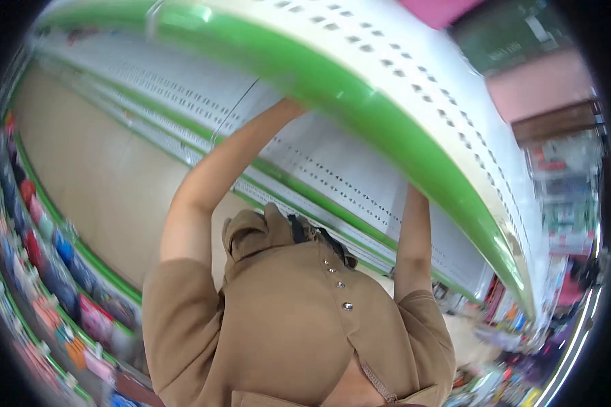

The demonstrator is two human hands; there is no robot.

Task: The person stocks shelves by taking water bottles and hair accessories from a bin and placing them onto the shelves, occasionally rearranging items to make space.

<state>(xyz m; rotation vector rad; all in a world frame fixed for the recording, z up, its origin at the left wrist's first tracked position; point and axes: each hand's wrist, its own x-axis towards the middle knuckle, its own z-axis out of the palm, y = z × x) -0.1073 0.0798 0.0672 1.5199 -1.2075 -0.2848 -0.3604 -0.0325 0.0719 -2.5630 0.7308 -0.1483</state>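
Note:
Both forearms reach in under a white perforated shelf with a green front edge. The left one goes up and inward until the green edge covers its wrist; my left hand is hidden behind it. On the other side the right forearm also passes beneath the shelf, and my right hand is out of sight. Below the arms lies a lower white shelf with rows of small holes and a green edge. Whatever the hands hold or touch cannot be seen.
Boxes in dark green and pink stand on the upper shelf at the right, with packaged goods beyond. Along the left side runs another shelf row full of colourful items. Beige floor lies between the shelf rows.

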